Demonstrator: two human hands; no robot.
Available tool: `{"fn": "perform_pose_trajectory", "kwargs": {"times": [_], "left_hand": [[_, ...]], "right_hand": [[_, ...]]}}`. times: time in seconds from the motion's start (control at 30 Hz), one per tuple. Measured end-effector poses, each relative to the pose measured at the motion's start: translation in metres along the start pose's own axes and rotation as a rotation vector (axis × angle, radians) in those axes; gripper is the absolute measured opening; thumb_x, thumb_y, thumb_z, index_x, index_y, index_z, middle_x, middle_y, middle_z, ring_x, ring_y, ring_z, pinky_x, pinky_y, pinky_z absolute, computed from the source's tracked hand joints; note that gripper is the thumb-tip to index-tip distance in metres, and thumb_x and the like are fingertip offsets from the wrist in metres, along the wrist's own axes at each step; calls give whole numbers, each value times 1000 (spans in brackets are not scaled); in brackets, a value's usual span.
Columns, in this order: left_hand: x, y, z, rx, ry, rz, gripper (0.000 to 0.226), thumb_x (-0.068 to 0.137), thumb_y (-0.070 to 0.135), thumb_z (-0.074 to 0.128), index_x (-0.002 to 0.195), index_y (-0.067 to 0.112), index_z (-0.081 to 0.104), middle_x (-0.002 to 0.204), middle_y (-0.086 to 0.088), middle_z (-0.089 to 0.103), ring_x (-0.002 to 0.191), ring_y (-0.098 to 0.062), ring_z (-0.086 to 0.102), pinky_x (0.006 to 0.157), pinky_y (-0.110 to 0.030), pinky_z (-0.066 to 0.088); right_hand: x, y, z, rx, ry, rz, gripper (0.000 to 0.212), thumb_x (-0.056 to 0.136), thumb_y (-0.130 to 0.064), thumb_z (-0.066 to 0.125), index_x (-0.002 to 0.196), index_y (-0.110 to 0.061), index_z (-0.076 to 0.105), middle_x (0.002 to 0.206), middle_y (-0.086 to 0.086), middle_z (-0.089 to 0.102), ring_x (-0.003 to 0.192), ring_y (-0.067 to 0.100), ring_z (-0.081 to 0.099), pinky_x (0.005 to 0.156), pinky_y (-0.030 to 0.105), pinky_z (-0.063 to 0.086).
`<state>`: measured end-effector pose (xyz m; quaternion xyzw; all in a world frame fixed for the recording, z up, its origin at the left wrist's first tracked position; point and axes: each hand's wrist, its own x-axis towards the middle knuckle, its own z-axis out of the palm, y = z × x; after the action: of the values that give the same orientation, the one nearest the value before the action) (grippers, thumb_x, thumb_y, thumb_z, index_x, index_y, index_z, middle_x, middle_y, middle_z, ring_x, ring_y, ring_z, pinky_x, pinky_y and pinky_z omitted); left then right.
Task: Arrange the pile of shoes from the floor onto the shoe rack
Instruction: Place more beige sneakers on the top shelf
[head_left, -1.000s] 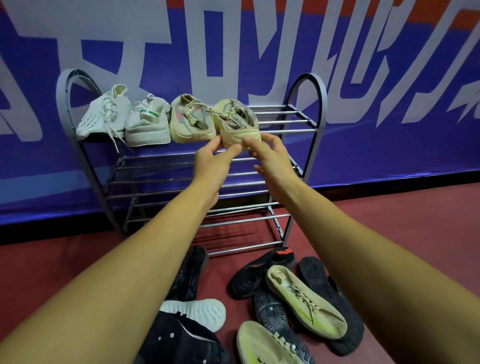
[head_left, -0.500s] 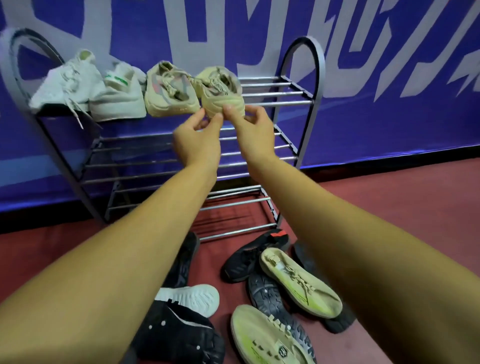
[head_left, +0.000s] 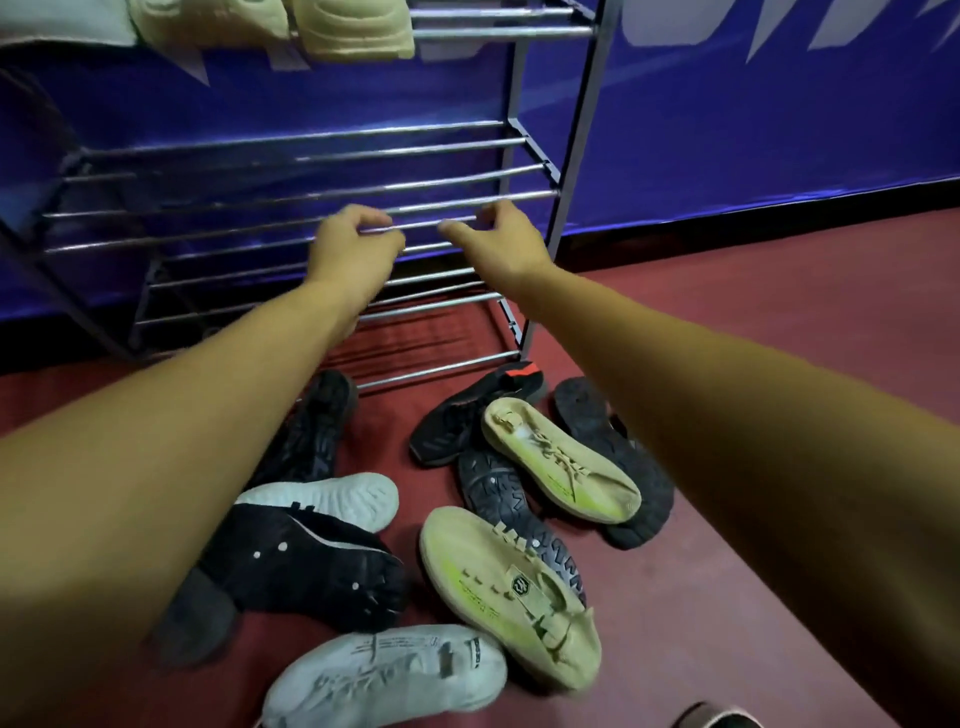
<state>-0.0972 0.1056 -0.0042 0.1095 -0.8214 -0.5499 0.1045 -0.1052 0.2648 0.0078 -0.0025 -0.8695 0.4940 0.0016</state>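
Note:
The metal shoe rack (head_left: 540, 171) stands against the blue wall. Beige shoes (head_left: 358, 31) sit on its top shelf at the frame's upper edge. My left hand (head_left: 353, 249) and my right hand (head_left: 498, 244) hang in front of the middle shelves with loosely curled fingers, holding nothing. On the red floor below lies the pile: two beige-and-yellow sneakers (head_left: 561, 457) (head_left: 509, 592), several black shoes (head_left: 457, 421), a white sole (head_left: 332, 499) and a grey-white sneaker (head_left: 395, 680).
The blue banner wall (head_left: 779, 130) runs behind the rack. Red floor (head_left: 727, 312) stretches to the right of the pile. A dark object (head_left: 717, 719) shows at the bottom edge.
Both hands let go of the beige shoe on the top shelf and dropped to the middle shelves. The view tilted down toward the floor pile.

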Motion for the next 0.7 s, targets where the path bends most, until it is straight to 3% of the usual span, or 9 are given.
{"fn": "perform_pose_trajectory", "kwargs": {"times": [0.1,0.23,0.33,0.5,0.53,0.6,0.7], "left_hand": [[-7,-30,32,118,-145,-101,20,83,23,69,103,22,67,90,-3,68,89,-23,66,74,-30,50],[-20,-59,79,275,-297,-108,12,84,23,70,95,21,67,92,-2,66,99,-26,66,91,-32,51],[-30,-78,102,402,-408,-114,12,86,23,69,97,21,65,102,0,66,101,-20,62,89,-27,47],[-45,-103,133,482,-573,-195,12,84,21,71,84,23,59,95,-3,64,88,-22,58,81,-32,49],[-49,-107,139,512,-592,-194,13,84,22,70,91,21,59,99,-3,63,90,-22,57,80,-33,48],[-56,-118,151,563,-628,-201,34,85,26,70,114,17,55,111,-5,61,99,-24,57,80,-32,45],[-60,-130,165,602,-664,-224,59,85,27,69,136,12,42,122,-11,59,103,-27,55,79,-32,41]], "right_hand": [[1,43,-7,-106,-24,70,57,94,-48,64,131,-6,51,122,10,59,111,27,57,91,38,47],[-6,105,-6,-284,-99,153,54,92,-48,65,125,-6,56,124,13,62,116,31,57,85,31,42],[-12,140,-8,-433,-194,178,51,90,-49,66,120,-8,60,118,12,65,110,31,61,77,29,41],[-25,190,-14,-592,-348,187,38,90,-45,66,112,-15,69,108,10,70,103,32,64,78,32,49],[-26,200,-15,-627,-375,197,30,90,-47,64,99,-19,71,97,7,69,96,31,64,73,32,48],[-29,217,-14,-657,-407,221,36,91,-51,60,83,-16,62,83,8,63,84,31,59,66,32,43],[-33,233,-14,-653,-431,234,43,92,-52,59,101,-9,56,95,11,60,89,31,56,72,35,44]]}}
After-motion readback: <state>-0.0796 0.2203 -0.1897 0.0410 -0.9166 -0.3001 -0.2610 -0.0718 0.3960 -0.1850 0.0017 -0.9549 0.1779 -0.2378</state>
